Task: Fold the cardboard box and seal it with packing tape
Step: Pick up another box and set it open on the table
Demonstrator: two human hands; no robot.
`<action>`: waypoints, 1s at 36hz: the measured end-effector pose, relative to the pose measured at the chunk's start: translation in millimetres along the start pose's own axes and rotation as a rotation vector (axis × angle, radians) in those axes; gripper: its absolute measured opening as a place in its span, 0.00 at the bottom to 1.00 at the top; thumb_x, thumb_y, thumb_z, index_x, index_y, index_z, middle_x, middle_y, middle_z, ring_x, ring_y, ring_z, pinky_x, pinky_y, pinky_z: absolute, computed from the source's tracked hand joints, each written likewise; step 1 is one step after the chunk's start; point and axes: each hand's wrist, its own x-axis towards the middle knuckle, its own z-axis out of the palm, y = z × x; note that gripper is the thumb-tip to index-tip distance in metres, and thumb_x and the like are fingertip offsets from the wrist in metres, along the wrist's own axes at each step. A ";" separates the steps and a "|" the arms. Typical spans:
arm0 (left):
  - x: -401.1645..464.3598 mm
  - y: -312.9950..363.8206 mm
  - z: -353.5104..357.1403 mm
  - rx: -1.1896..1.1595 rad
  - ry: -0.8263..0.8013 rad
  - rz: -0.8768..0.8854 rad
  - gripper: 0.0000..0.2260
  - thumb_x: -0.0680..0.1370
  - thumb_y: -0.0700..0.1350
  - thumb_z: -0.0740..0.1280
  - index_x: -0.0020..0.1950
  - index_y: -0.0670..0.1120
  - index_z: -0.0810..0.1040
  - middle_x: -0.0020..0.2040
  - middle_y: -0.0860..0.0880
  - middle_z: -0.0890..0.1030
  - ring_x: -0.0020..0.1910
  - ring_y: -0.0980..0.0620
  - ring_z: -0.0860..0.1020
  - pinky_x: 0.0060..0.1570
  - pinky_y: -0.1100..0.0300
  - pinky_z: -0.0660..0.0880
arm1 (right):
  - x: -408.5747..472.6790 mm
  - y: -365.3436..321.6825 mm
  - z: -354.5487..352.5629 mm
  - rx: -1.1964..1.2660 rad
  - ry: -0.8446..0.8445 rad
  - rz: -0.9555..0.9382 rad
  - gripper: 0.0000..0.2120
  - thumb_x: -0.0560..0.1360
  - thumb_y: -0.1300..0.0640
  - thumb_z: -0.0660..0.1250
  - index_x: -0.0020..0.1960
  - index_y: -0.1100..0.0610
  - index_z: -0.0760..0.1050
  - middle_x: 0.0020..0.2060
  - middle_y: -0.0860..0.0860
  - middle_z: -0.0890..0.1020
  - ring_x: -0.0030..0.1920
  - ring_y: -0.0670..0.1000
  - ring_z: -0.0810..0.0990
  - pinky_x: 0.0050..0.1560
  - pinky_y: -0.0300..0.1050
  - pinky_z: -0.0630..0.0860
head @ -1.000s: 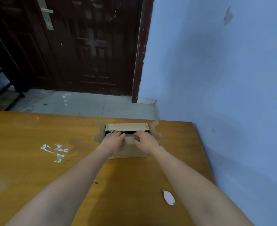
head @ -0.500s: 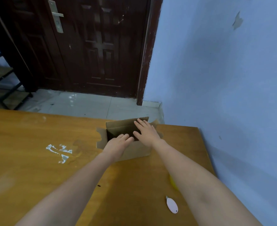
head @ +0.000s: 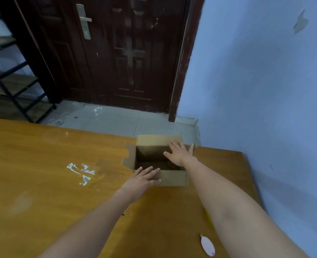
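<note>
Two bare hands reach to a cardboard box (head: 160, 161) standing open-topped at the table's (head: 42, 164) far edge, toward its far right corner. The left hand (head: 144, 178) lies flat, fingers straight, on the box's near wall. The right hand (head: 180, 153) is spread over the opening, fingers apparently touching the far flap. A small pink oval thing (head: 207, 245) lies near the table's right edge.
</note>
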 end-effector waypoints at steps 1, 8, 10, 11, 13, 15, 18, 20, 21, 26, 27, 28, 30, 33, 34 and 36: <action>0.6 0.6 -4.6 -0.039 -0.001 -0.002 0.24 0.81 0.41 0.60 0.74 0.59 0.60 0.78 0.54 0.47 0.77 0.50 0.44 0.74 0.50 0.41 | 0.4 0.2 -1.7 0.031 -0.014 0.000 0.30 0.80 0.39 0.48 0.77 0.50 0.49 0.77 0.49 0.50 0.77 0.53 0.44 0.69 0.66 0.32; 5.5 -3.8 -53.5 -0.387 0.411 -0.202 0.11 0.80 0.46 0.62 0.60 0.49 0.79 0.74 0.50 0.65 0.75 0.50 0.60 0.73 0.54 0.58 | -9.7 16.9 -32.9 0.150 0.175 0.017 0.25 0.79 0.39 0.50 0.72 0.47 0.64 0.73 0.49 0.66 0.74 0.54 0.59 0.72 0.65 0.41; 7.1 -16.4 -65.8 -0.391 0.505 -0.334 0.12 0.79 0.44 0.63 0.62 0.47 0.78 0.74 0.49 0.65 0.74 0.50 0.60 0.73 0.52 0.59 | -18.1 30.8 -39.6 0.184 0.212 0.069 0.25 0.79 0.39 0.51 0.71 0.48 0.66 0.71 0.50 0.69 0.73 0.55 0.62 0.72 0.64 0.48; 7.9 -24.3 -71.3 -0.398 0.535 -0.422 0.14 0.79 0.43 0.63 0.64 0.47 0.76 0.75 0.49 0.63 0.75 0.50 0.59 0.73 0.52 0.59 | -22.3 38.6 -41.7 0.198 0.230 0.099 0.24 0.79 0.40 0.51 0.70 0.49 0.67 0.70 0.51 0.69 0.72 0.55 0.63 0.72 0.63 0.51; 8.0 -40.0 -79.2 -0.434 0.555 -0.623 0.18 0.79 0.44 0.63 0.69 0.45 0.71 0.76 0.47 0.61 0.75 0.49 0.57 0.72 0.50 0.60 | -30.6 53.3 -43.6 0.233 0.251 0.174 0.24 0.79 0.42 0.52 0.70 0.52 0.67 0.70 0.52 0.69 0.71 0.56 0.64 0.70 0.60 0.58; 7.9 -52.3 -81.4 -0.560 0.481 -0.817 0.23 0.79 0.47 0.62 0.73 0.42 0.63 0.77 0.44 0.58 0.76 0.46 0.55 0.70 0.48 0.61 | -38.3 65.9 -41.9 0.326 0.235 0.245 0.24 0.78 0.44 0.54 0.69 0.54 0.68 0.67 0.55 0.72 0.66 0.57 0.69 0.64 0.54 0.66; 10.1 -58.3 -80.1 -0.770 0.301 -1.000 0.26 0.78 0.51 0.62 0.72 0.40 0.61 0.69 0.39 0.70 0.68 0.39 0.67 0.66 0.45 0.66 | -48.3 74.3 -34.3 0.523 0.138 0.266 0.24 0.78 0.43 0.56 0.67 0.58 0.69 0.63 0.56 0.75 0.59 0.55 0.75 0.59 0.49 0.73; 12.9 -54.1 -79.0 -0.760 0.220 -0.967 0.23 0.78 0.50 0.62 0.70 0.43 0.64 0.59 0.41 0.78 0.61 0.40 0.74 0.65 0.46 0.65 | -51.9 72.0 -28.6 0.527 0.084 0.238 0.26 0.79 0.44 0.57 0.71 0.58 0.66 0.68 0.56 0.72 0.65 0.56 0.72 0.62 0.48 0.69; 15.7 -51.1 -77.7 -0.763 0.223 -0.925 0.22 0.78 0.49 0.62 0.70 0.44 0.64 0.56 0.42 0.79 0.59 0.40 0.75 0.65 0.46 0.66 | -52.4 68.6 -26.5 0.519 0.077 0.217 0.26 0.79 0.44 0.57 0.71 0.58 0.65 0.69 0.55 0.70 0.67 0.56 0.71 0.63 0.47 0.68; 25.1 -29.8 -74.9 -0.766 0.276 -0.722 0.19 0.78 0.47 0.63 0.68 0.42 0.70 0.56 0.43 0.79 0.52 0.44 0.78 0.51 0.53 0.77 | -52.5 40.2 -19.2 0.544 0.089 0.099 0.26 0.79 0.42 0.55 0.72 0.55 0.64 0.67 0.54 0.73 0.65 0.53 0.73 0.62 0.47 0.70; 25.9 -25.9 -73.0 -0.743 0.251 -0.686 0.19 0.79 0.48 0.63 0.68 0.43 0.70 0.55 0.44 0.80 0.51 0.45 0.79 0.50 0.53 0.78 | -51.8 35.4 -17.1 0.540 0.077 0.085 0.26 0.79 0.42 0.55 0.72 0.53 0.64 0.67 0.53 0.73 0.64 0.53 0.73 0.62 0.47 0.72; 26.1 -22.0 -70.8 -0.725 0.216 -0.649 0.19 0.79 0.50 0.62 0.68 0.43 0.70 0.55 0.45 0.80 0.51 0.47 0.79 0.50 0.54 0.78 | -51.0 31.4 -14.4 0.526 0.064 0.082 0.26 0.79 0.41 0.54 0.72 0.53 0.65 0.66 0.52 0.74 0.63 0.53 0.74 0.61 0.48 0.73; 24.4 -15.9 -64.4 -0.677 0.132 -0.586 0.22 0.80 0.55 0.60 0.70 0.44 0.68 0.56 0.47 0.80 0.52 0.49 0.78 0.54 0.53 0.76 | -48.8 26.8 -7.8 0.454 0.044 0.084 0.25 0.79 0.41 0.54 0.69 0.55 0.68 0.64 0.53 0.75 0.62 0.54 0.74 0.60 0.49 0.73; 17.7 -13.0 -53.3 -0.595 0.079 -0.501 0.28 0.78 0.63 0.57 0.71 0.46 0.66 0.65 0.49 0.75 0.61 0.47 0.74 0.62 0.49 0.71 | -47.5 25.0 1.2 0.374 0.070 0.089 0.24 0.79 0.41 0.53 0.65 0.56 0.71 0.61 0.55 0.77 0.59 0.55 0.76 0.57 0.49 0.74; 15.0 -13.3 -51.1 -0.584 0.069 -0.474 0.31 0.77 0.65 0.56 0.72 0.46 0.66 0.68 0.48 0.72 0.65 0.47 0.71 0.64 0.48 0.70 | -47.6 25.6 3.7 0.372 0.085 0.092 0.24 0.79 0.41 0.54 0.66 0.56 0.71 0.62 0.55 0.77 0.59 0.55 0.76 0.57 0.49 0.74; 9.2 -15.1 -48.6 -0.597 0.031 -0.434 0.36 0.74 0.69 0.56 0.74 0.47 0.63 0.74 0.48 0.65 0.72 0.46 0.64 0.69 0.47 0.65 | -48.7 28.3 7.7 0.381 0.110 0.091 0.25 0.79 0.41 0.54 0.68 0.55 0.69 0.64 0.54 0.75 0.62 0.54 0.74 0.59 0.48 0.72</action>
